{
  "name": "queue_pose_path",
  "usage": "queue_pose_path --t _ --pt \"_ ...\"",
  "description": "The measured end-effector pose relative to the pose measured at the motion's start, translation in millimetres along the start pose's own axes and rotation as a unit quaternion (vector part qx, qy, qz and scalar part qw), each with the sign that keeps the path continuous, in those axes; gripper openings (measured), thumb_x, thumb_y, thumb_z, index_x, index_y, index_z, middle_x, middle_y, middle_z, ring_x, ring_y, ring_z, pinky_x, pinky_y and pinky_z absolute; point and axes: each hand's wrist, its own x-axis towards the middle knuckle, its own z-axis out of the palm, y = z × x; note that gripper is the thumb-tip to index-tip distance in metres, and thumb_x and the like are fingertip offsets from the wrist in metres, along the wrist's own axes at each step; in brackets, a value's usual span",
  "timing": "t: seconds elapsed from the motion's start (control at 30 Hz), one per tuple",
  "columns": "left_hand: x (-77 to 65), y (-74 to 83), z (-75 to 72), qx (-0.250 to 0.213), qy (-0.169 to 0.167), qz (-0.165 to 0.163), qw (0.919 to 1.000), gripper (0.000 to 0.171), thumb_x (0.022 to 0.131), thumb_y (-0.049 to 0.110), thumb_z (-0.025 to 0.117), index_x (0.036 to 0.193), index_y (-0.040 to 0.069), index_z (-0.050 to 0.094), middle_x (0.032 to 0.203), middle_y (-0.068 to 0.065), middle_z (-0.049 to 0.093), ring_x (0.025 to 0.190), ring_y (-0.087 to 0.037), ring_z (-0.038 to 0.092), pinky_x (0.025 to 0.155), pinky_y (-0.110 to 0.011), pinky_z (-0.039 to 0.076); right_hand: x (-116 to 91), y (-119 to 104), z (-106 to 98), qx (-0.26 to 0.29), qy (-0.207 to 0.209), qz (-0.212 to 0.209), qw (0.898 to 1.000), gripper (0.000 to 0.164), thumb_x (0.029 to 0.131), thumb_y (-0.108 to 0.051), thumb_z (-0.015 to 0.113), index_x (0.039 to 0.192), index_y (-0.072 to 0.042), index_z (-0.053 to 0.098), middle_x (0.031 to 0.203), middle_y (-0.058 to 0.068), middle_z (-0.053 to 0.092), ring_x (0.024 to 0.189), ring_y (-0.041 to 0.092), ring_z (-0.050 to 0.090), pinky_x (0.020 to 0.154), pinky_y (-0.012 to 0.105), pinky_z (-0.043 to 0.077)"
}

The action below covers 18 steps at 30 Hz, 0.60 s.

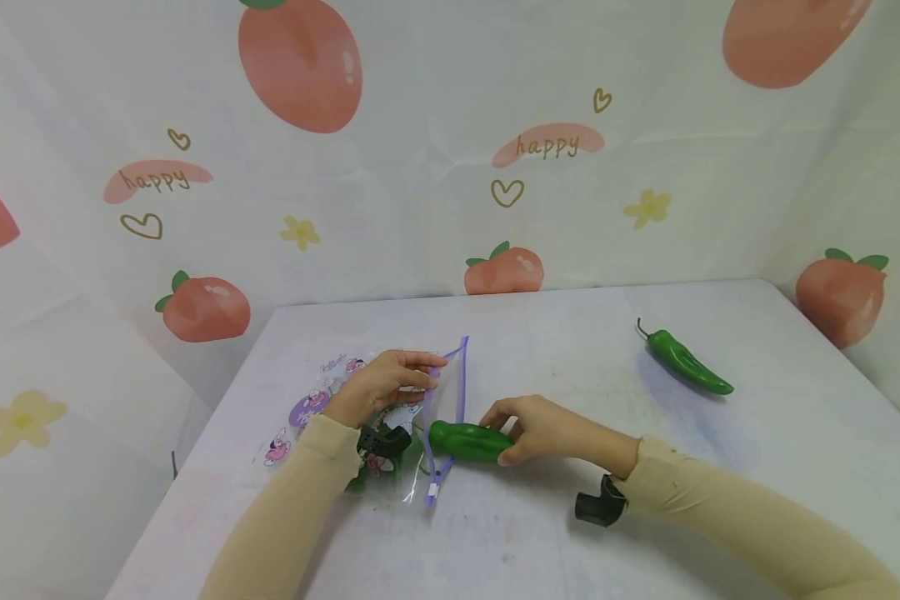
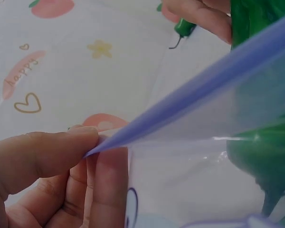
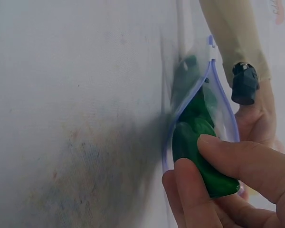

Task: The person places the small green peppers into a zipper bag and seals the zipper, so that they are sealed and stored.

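Note:
A clear zip bag with purple edging and printed cartoon figures lies at the left of the table, its mouth spread toward the right. My left hand pinches the purple rim between thumb and fingers. Inside the bag are green peppers, partly hidden by the left wrist. My right hand grips a green pepper by its right end, with the other end at the bag's mouth. In the right wrist view this pepper points into the opening between the two purple edges.
Another green chili pepper with a thin curved stem lies at the back right of the white table. Behind the table hangs a white cloth printed with fruit, hearts and flowers. A white slider sits at the bag's near corner.

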Motion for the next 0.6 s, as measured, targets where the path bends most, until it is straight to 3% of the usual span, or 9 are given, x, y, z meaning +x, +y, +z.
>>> queue_pose_path --t 0.2,0.3,0.43,0.6 --pt "0.3 -0.5 -0.3 0.0 -0.004 0.003 1.0 0.045 0.088 -0.001 0.064 0.132 -0.005 0.055 0.099 0.0 0.062 0.078 -0.011 0.057 0.068 -0.022 0.052 3.5 -2.5 2.1 -0.006 0.011 0.006 1.0 0.044 0.075 -0.006 0.08 0.117 -0.008 0.066 0.104 0.003 0.066 0.087 0.014 0.066 0.068 0.024 0.054" --pt "0.6 -0.7 0.1 0.0 -0.004 0.003 1.0 0.045 0.088 -0.001 0.065 0.132 -0.004 0.056 0.108 -0.006 0.063 0.079 -0.011 0.058 0.069 -0.022 0.052 5.3 -1.9 2.9 -0.011 0.013 0.004 1.0 0.046 0.075 -0.005 0.08 0.119 -0.008 0.067 0.103 0.004 0.067 0.086 0.014 0.065 0.068 0.023 0.053" --pt "0.8 -1.4 -0.1 0.006 -0.005 0.004 1.0 0.044 0.088 0.0 0.065 0.131 -0.004 0.056 0.119 -0.012 0.06 0.083 -0.011 0.059 0.072 -0.023 0.052 8.2 0.5 4.6 -0.016 0.012 -0.013 1.0 0.047 0.075 -0.005 0.079 0.121 -0.006 0.067 0.105 0.004 0.069 0.087 0.012 0.066 0.067 0.021 0.052" --pt "1.0 -1.6 -0.7 0.008 -0.007 0.006 0.9999 0.044 0.088 0.0 0.065 0.132 -0.005 0.056 0.116 -0.011 0.061 0.084 -0.012 0.059 0.073 -0.023 0.052 10.1 0.9 7.0 -0.006 0.027 -0.031 0.999 0.041 0.074 -0.007 0.08 0.113 -0.005 0.067 0.098 0.003 0.069 0.087 0.012 0.065 0.072 0.02 0.052"
